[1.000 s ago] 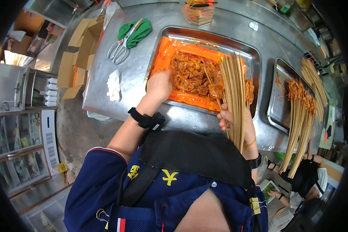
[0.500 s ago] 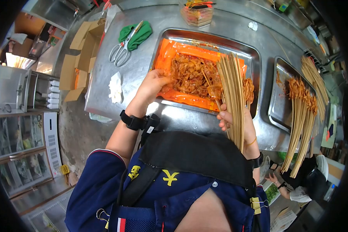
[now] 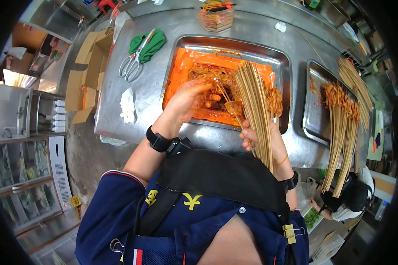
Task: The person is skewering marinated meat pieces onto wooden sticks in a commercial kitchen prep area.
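Note:
My right hand (image 3: 274, 143) is closed around a thick bundle of bamboo skewers (image 3: 254, 110). Its thumb and fingers also grip a single skewer with a folded, sauce-coated piece of food (image 3: 233, 108) on it. My left hand (image 3: 185, 100), its fingers stained with sauce, is over the heap of sliced, red-sauced food (image 3: 212, 70). Its fingers are bent and apart, near the tip of the single skewer, with nothing clearly held. The heap lies on orange plastic sheeting (image 3: 176, 84) in a steel tray (image 3: 284, 66). Loaded skewers (image 3: 274, 102) partly show behind the bundle.
On the steel table (image 3: 157, 66) are scissors (image 3: 135, 62) on a green cloth (image 3: 152, 47), crumpled tissue (image 3: 127, 106) and a clear container (image 3: 216, 18). To the right, a smaller tray (image 3: 311, 88) holds loaded skewers (image 3: 340, 132), near more sticks (image 3: 357, 81). Another person (image 3: 351, 198) is at lower right.
My left hand has moved right, from the heap's left edge toward the single skewer's tip, and its fingers have spread. My right hand keeps its grip. The whole view has shifted slightly.

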Available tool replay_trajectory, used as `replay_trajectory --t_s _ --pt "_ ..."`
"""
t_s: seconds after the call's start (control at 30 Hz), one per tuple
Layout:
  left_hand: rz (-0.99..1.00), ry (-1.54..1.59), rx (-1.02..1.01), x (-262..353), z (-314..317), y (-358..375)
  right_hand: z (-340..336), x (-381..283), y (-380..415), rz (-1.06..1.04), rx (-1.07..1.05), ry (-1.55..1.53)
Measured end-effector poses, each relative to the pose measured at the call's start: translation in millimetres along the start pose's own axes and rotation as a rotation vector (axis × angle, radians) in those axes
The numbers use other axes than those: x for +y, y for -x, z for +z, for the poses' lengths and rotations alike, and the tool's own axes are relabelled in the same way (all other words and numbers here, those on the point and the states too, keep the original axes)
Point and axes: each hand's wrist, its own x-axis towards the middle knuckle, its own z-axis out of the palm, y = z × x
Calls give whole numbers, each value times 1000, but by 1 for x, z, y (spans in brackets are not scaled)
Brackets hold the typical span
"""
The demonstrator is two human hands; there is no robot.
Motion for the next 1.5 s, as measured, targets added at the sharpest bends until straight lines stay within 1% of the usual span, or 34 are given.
replay_trajectory --t_s 0.03,0.13,0.23,0.33,0.4,0.47,0.57,0.67,0.77,0.87,0.97,1.07,1.1,1.23,1.33,1.47,1.5 --pt "-3 -17 22 1 0 1 0 0 0 3 0 2" --pt "84 -232 176 -5 -12 0 -1 1 0 2 7 -10" --pt "188 -598 336 -1 -38 2 -5 4 -1 -6 2 -38" --pt "224 -734 415 -1 -71 1 -6 3 -1 -9 9 -45" --pt "267 -947 502 -4 -82 1 -7 3 -2 -17 10 -39" --pt "297 -1156 558 -3 -77 4 -7 3 -3 -23 9 -34" --pt "203 -1535 617 1 -52 7 -7 2 0 -29 21 -43" --pt "268 -1645 744 -3 -48 6 -9 2 0 -40 39 -48" --pt "279 -1746 851 -1 -44 4 -12 3 2 -54 52 -62" --pt "475 -1679 621 -5 -45 6 -12 2 2 -60 55 -70" --pt "341 -1576 403 -12 -21 10 -12 4 1 -57 49 -75" --pt "281 -1745 444 -26 -17 2 -14 3 2 -55 53 -81" --pt "268 -1745 440 -26 -16 1 -14 3 2 -53 56 -70" --pt "361 -1563 395 -21 -35 -3 -13 1 4 -46 60 -67" --pt "9 -661 304 -3 -50 -3 -12 2 3 -34 71 -81" --pt "55 -316 197 0 -57 -4 -14 3 2 -43 68 -59" --pt "52 -250 204 -1 -54 -4 -13 2 3 -42 67 -65"
